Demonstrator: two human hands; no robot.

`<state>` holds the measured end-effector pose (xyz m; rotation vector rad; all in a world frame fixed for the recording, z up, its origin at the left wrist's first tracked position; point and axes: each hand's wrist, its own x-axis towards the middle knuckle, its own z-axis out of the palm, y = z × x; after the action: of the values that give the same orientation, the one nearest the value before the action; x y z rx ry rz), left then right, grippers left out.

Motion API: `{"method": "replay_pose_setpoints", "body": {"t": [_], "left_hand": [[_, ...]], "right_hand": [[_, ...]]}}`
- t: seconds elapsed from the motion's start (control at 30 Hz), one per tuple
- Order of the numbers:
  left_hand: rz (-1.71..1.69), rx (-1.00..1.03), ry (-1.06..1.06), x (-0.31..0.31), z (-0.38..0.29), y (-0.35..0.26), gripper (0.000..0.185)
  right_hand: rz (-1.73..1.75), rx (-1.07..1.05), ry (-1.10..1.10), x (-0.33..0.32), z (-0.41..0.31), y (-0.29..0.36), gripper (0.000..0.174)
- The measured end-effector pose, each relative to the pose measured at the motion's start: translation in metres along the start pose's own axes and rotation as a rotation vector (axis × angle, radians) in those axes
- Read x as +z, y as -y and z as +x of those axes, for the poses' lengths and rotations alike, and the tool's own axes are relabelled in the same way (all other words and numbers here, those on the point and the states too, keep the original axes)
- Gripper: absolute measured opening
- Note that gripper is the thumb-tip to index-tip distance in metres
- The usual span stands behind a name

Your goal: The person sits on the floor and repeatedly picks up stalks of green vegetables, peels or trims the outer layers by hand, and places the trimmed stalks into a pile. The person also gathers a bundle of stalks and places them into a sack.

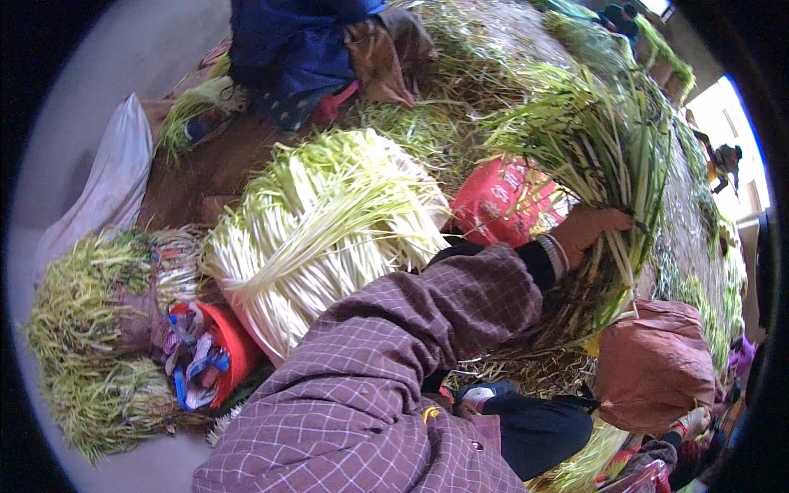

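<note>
My left hand (pixel 585 233), bare and in a brown checked sleeve with a dark cuff, grips a bundle of long green-and-white leafy stalks (pixel 622 163). The leaves fan upward and to the left above the hand, with pale stalk ends below it. Near the wrist lies a red sack (pixel 502 200) bearing writing. Left of my forearm, a large pile of pale, trimmed white-and-yellow stalks (pixel 345 209) rests in layers, with some loose stalks across its top. My right hand is out of view.
A red bucket (pixel 237 345) holding cloths and straps stands beside tied bundles of greens (pixel 86 345). A person in blue clothing (pixel 290 49) is at the top. At the lower right are a brown cloth-covered form (pixel 656 366) and another person's gloved hand (pixel 695 422). Loose greens litter the floor.
</note>
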<state>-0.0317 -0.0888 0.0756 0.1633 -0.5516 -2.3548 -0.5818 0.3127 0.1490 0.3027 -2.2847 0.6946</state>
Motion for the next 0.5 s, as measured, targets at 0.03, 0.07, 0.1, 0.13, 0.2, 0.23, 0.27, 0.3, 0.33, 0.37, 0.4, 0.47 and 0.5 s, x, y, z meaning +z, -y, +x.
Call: {"method": "replay_pose_setpoints", "body": {"t": [0.03,0.07,0.1,0.13,0.2,0.23,0.27,0.3,0.33,0.37,0.4,0.47,0.5], "left_hand": [[0.084,0.068,-0.002,-0.001,-0.003,-0.001,0.029],[0.128,0.123,-0.018,-0.003,-0.006,-0.003,0.027],[0.088,0.131,-0.025,-0.003,-0.009,-0.004,0.027],[0.047,0.147,-0.028,-0.004,-0.012,-0.005,0.027],[-0.006,0.205,0.017,-0.004,-0.013,-0.009,0.027],[0.027,0.256,0.013,-0.005,-0.013,-0.011,0.027],[0.061,0.312,0.007,-0.006,-0.014,-0.01,0.027],[0.051,0.292,-0.063,-0.007,-0.013,-0.011,0.027],[-0.065,0.179,-0.06,-0.008,-0.012,-0.012,0.027],[-0.046,0.189,-0.089,-0.01,-0.012,-0.012,0.028],[-0.042,0.199,-0.105,-0.011,-0.011,-0.012,0.028],[-0.038,0.213,-0.119,-0.012,-0.012,-0.011,0.029],[-0.047,0.236,-0.129,-0.013,-0.014,-0.009,0.029]], "right_hand": [[0.013,-0.027,-0.029,-0.002,0.009,0.014,0.037],[0.039,-0.05,-0.052,-0.005,0.016,0.029,0.037],[0.059,-0.069,-0.067,-0.011,0.023,0.045,0.037],[0.082,-0.084,-0.081,-0.017,0.03,0.061,0.037],[0.117,-0.12,-0.097,-0.027,0.035,0.092,0.037],[0.134,-0.14,-0.103,-0.031,0.036,0.106,0.037],[0.145,-0.153,-0.104,-0.034,0.035,0.117,0.037],[0.158,-0.168,-0.096,-0.034,0.034,0.131,0.037],[0.168,-0.186,-0.1,-0.036,0.034,0.144,0.037],[0.181,-0.197,-0.1,-0.037,0.031,0.153,0.036],[0.19,-0.206,-0.1,-0.038,0.03,0.164,0.036],[0.21,-0.223,-0.1,-0.043,0.027,0.184,0.036],[0.214,-0.234,-0.108,-0.045,0.026,0.193,0.036]]}}
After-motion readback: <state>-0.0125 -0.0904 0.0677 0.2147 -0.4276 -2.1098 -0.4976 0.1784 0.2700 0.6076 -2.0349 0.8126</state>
